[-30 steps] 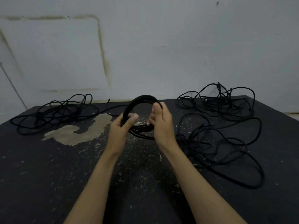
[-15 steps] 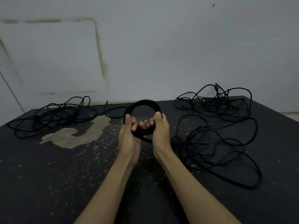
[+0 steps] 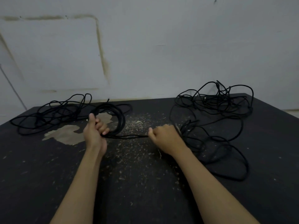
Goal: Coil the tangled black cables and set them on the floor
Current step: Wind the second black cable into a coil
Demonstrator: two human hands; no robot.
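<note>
My left hand (image 3: 95, 133) grips a round coil of black cable (image 3: 119, 118), held upright above the dark floor surface (image 3: 137, 183). From the coil's bottom a single strand (image 3: 129, 136) runs right to my right hand (image 3: 165, 138), whose fingers curl around it. Beyond my right hand the same cable spreads into loose tangled loops (image 3: 226, 152). A second black tangle (image 3: 216, 101) lies at the far right near the wall. A third tangle (image 3: 51, 112) lies at the far left.
A pale worn patch (image 3: 64, 135) and scattered light debris mark the dark surface between my hands. A stained grey wall (image 3: 145, 46) rises directly behind. The surface's right edge (image 3: 275, 107) runs diagonally at the far right.
My hands were together on the coil; now my right hand has slid right along the cable, drawing out a strand, while my left hand moved left with the coil.
</note>
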